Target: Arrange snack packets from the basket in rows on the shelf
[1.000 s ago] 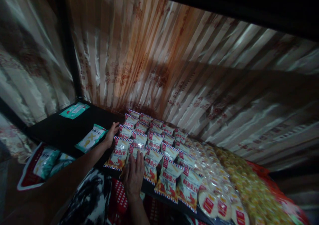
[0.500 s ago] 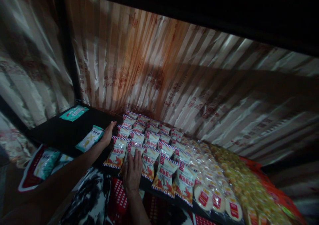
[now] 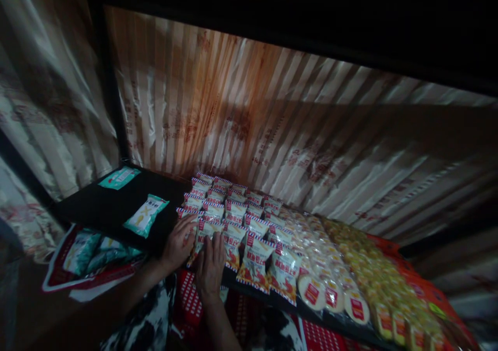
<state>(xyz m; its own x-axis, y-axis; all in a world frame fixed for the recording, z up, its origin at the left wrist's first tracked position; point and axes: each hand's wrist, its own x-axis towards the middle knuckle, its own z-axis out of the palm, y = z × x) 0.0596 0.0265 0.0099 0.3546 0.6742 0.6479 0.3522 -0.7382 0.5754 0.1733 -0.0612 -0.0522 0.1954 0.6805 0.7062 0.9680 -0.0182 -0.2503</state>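
Observation:
Rows of upright snack bags (image 3: 254,260) with striped top edges and red lettering stand on the black shelf (image 3: 105,211). My left hand (image 3: 179,244) reaches over the front-left corner bag (image 3: 190,214), its fingers extended and touching the front of it. Just to the right, my right hand (image 3: 211,269) rests with outstretched fingers against the face of the neighbouring front-row bag (image 3: 208,228). Both hands cover the lower parts of these bags, and their thumbs are hard to make out.
Left on the shelf lie a teal-and-white packet (image 3: 146,216) and a teal packet (image 3: 119,178). Below is a red-and-white basket (image 3: 49,276) with teal packets. Rightward come round wrapped crackers (image 3: 332,296), yellow packets (image 3: 373,278) and orange bags (image 3: 420,283). A dark upright post (image 3: 111,92) stands at left.
My left hand has come from the left side of the bag rows toward me and onto the front-left bag. My right hand stays on its bag. The view has shifted slightly.

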